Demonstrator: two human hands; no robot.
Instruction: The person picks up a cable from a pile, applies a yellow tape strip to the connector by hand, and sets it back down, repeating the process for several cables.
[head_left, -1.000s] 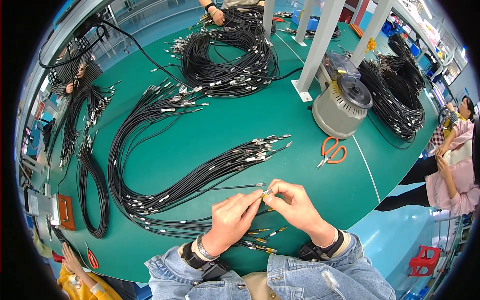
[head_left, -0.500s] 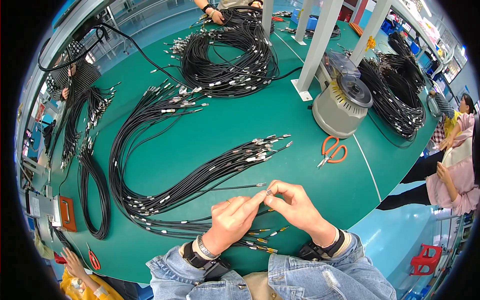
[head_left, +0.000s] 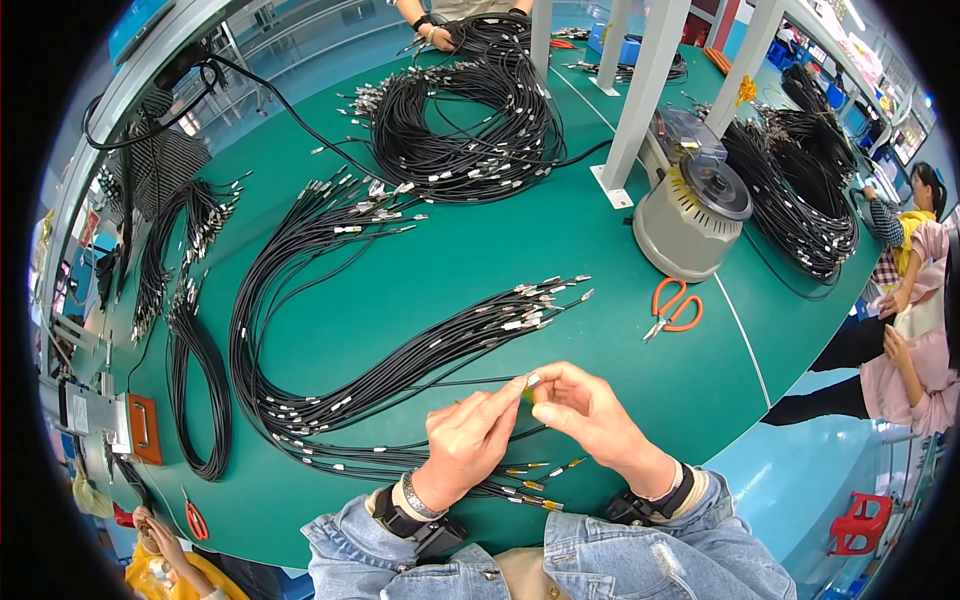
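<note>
In front of me, my left hand (head_left: 466,438) pinches the end of a black cable between thumb and fingers. A small metal connector (head_left: 532,380) shows at its fingertips, with a yellowish strip of tape (head_left: 528,393) beside it. My right hand (head_left: 592,418) is curled in from the other side, its index finger against that same end and its thumb a little lower. Under my left wrist run several cable ends with yellow bands (head_left: 530,486). A large bundle of black cables with white labels (head_left: 390,372) curves across the green table behind my hands.
Orange-handled scissors (head_left: 675,308) lie right of the bundle, below a round grey tape dispenser (head_left: 692,225). More cable coils (head_left: 460,130) and grey posts (head_left: 640,110) stand farther off. An orange-fronted box (head_left: 143,428) sits at left. Other people work around the table.
Yellowish tape now shows at my fingertips by the connector. My right thumb has moved away from the index finger. The whole view has shifted slightly.
</note>
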